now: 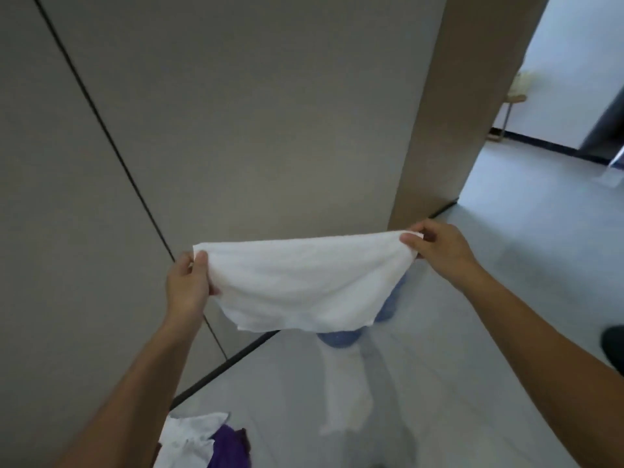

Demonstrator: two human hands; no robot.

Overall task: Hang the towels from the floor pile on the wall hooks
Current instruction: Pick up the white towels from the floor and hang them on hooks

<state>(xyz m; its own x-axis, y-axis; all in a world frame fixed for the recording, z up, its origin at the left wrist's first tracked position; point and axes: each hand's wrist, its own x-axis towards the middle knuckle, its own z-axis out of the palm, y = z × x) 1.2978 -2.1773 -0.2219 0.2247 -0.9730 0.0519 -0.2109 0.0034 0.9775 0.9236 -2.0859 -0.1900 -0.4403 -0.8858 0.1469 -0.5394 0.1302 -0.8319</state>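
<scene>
Nearest, at the bottom edge, the pile (202, 440) of white and purple cloth lies on the pale floor (472, 349), close to the dark strip on the left where floor meets wall; to its right the floor runs open toward the far right. Beyond the pile, the white towel (297, 282) hangs in the air between both hands, clear of the floor and in front of the wall (236, 130). The left hand (187, 288) pinches its left top corner and the right hand (439, 246) pinches its right top corner, the hands well apart, so the top edge is stretched and the cloth sags below. A blurred blue thing (337, 339) shows under the towel's lower edge. Farther right the wall ends at a corner, and past it an opening leads into a brighter room with a stool (506, 119)
</scene>
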